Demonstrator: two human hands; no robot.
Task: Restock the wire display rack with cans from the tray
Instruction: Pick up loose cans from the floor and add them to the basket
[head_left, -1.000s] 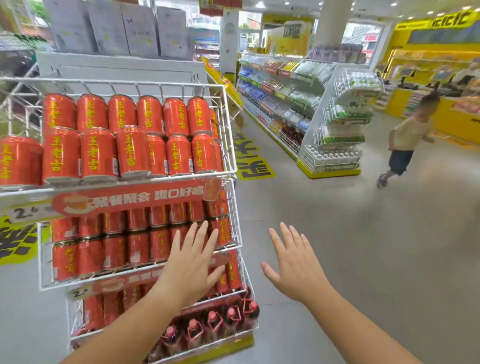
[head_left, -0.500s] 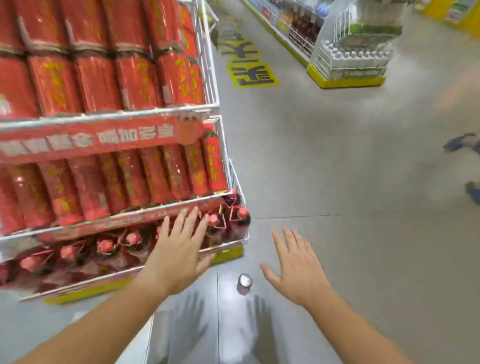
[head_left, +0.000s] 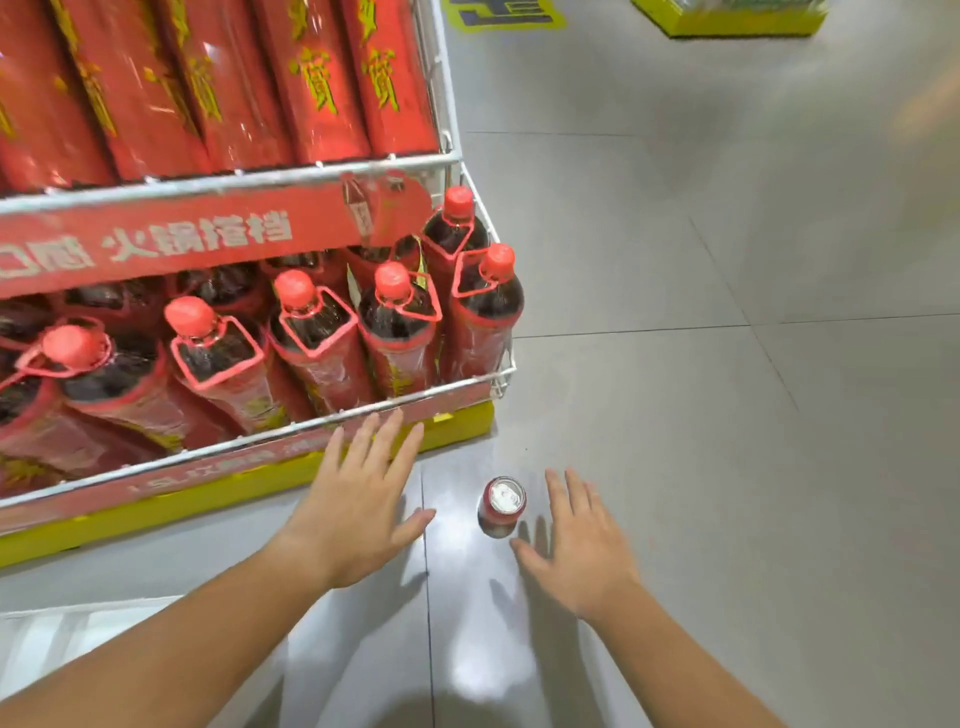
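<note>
A single red can (head_left: 501, 506) with a silver top stands upright on the grey floor, just off the front right corner of the wire display rack (head_left: 470, 171). My left hand (head_left: 358, 501) is spread flat with straight fingers, hovering left of the can in front of the rack's bottom shelf. My right hand (head_left: 579, 540) is spread the same way just right of the can and holds nothing. Neither hand touches the can. The rack's upper shelf holds red cans; its bottom shelf holds dark bottles with red caps (head_left: 392, 306).
The rack stands on a yellow base (head_left: 462, 423). A white tray edge (head_left: 62, 639) shows at the lower left beside my left arm. Another yellow-based display (head_left: 727, 21) stands far across the tiled floor, which lies open to the right.
My view has tilted down from the rack's upper shelves to its bottom shelf and the floor. Both open hands have dropped lower and now flank the can on the floor.
</note>
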